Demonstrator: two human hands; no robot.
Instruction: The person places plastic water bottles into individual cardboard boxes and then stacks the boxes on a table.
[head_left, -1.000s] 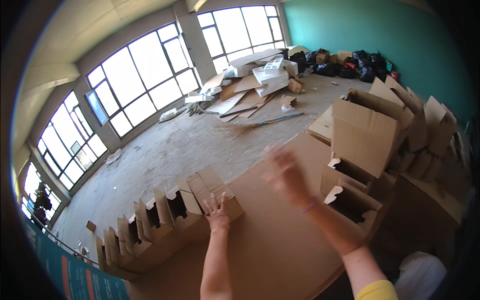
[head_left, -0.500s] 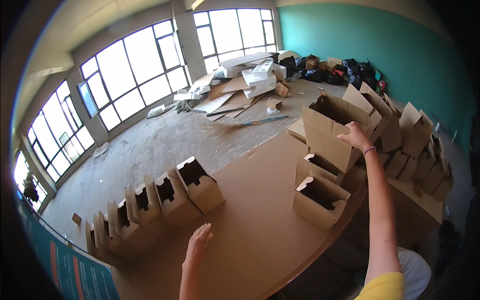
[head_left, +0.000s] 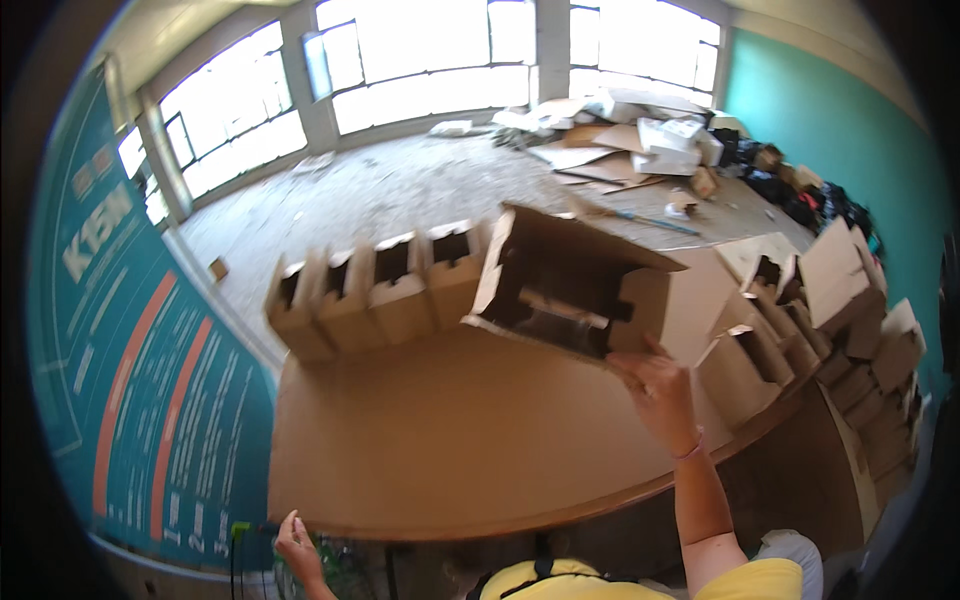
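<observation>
An open-topped cardboard box (head_left: 640,318), tilted so that its dark inside shows, is held above the table by my right hand (head_left: 655,392). The fingers grip its near right edge. At the lower left, my left hand (head_left: 297,550) is off the table's near edge, right beside a small green and black object (head_left: 256,528) that I cannot identify. Its fingers are small and blurred, so their grip does not show. Several smaller cardboard boxes (head_left: 400,290) stand in a row along the table's far left side, open at the top.
The table (head_left: 450,440) is topped with brown cardboard. More open boxes (head_left: 745,370) stand at its right end, with further cardboard boxes (head_left: 880,350) stacked beyond. A teal printed banner (head_left: 150,350) rises at the left. Cardboard and white foam scraps (head_left: 640,140) lie piled near the windows.
My right hand has carried the large box leftward from the right-hand stack and tipped it. My left hand has dropped from above the table to its near left edge. The view has swung left.
</observation>
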